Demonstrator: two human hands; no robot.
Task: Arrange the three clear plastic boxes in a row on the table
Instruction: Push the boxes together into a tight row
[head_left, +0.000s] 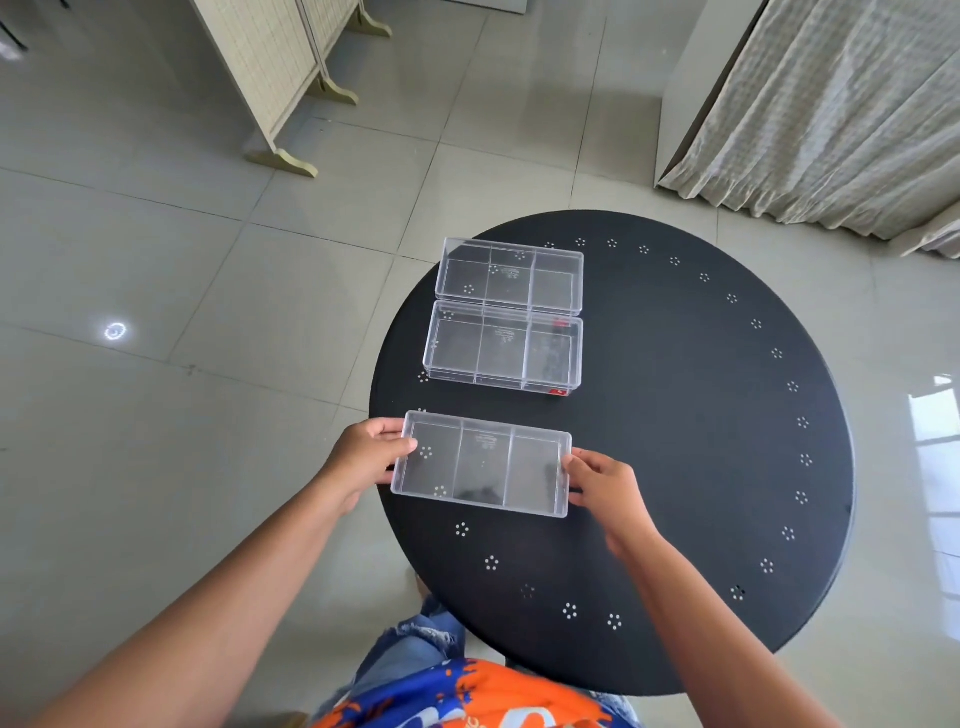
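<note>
Three clear plastic boxes with three compartments each lie on the left part of a round black table (675, 415). The far box (511, 275) and the middle box (504, 351) touch along their long sides, one behind the other. The near box (483, 465) sits apart from them, closer to me, with a gap of bare table between. My left hand (369, 457) grips the near box's left short edge. My right hand (605, 486) grips its right short edge. Whether this box rests on the table or is just above it, I cannot tell.
The table has a ring of small hole clusters near its rim. Its left edge (376, 405) runs close to the boxes. A folding screen (270, 78) stands on the tiled floor at the back left, and a curtain (831, 114) hangs at the back right.
</note>
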